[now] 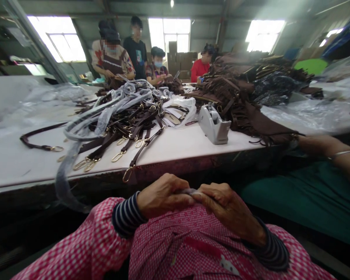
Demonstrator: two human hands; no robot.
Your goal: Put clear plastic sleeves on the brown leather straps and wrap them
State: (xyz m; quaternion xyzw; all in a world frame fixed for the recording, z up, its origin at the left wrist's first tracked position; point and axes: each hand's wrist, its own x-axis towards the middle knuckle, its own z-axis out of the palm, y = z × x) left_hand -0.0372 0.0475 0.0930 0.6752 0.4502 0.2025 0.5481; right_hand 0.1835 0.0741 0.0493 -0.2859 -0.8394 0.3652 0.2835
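Observation:
My left hand (165,196) and my right hand (226,202) meet in front of the apron, knuckles up and fingers closed. Between them shows a short piece of a greyish strip (189,191), pinched from both sides; the fingers hide most of it, and I cannot tell what it belongs to. Ahead on the table lies a heap of dark brown straps (146,128) with gold-coloured clips (118,156). Straps in clear plastic wrapping (83,130) lie on top of the heap. One wrapped length (67,182) hangs over the table's front edge, left of my left hand.
A grey tape dispenser (214,126) stands near the edge of the white table (175,151). Brown fringed pieces (242,109) pile up at right. A neighbour's hand (310,143) touches one piece. Several people work across the table. A plastic bag (182,111) holds pale cards.

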